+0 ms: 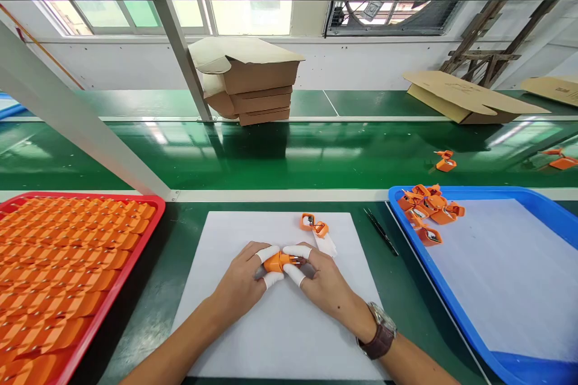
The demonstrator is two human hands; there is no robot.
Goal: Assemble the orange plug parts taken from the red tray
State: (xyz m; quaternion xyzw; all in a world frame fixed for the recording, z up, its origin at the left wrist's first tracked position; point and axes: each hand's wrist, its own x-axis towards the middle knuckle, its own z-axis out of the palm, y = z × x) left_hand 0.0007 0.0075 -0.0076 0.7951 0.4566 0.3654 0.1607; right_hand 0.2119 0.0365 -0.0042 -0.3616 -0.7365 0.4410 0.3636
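Observation:
Between my two hands, low over a white sheet (271,337), is an orange plug housing (276,262) with metal pins pointing right. My left hand (246,271) pinches its left end between thumb and forefinger. On the pin side, my right hand (318,274) closes its thumb and finger on the same piece. White finger covers sit on the thumbs and forefingers. Just beyond my right hand lies an opened orange housing (313,224) with dark inner parts and wires, beside a small white scrap (325,243).
On the left, a red tray (160,207) holds rows of orange pieces. A blue tray (445,307) at right carries a pile of orange housings (431,207). A black pen-like tool (380,231) lies between sheet and blue tray. Further orange parts (446,161) rest on the green belt (343,162).

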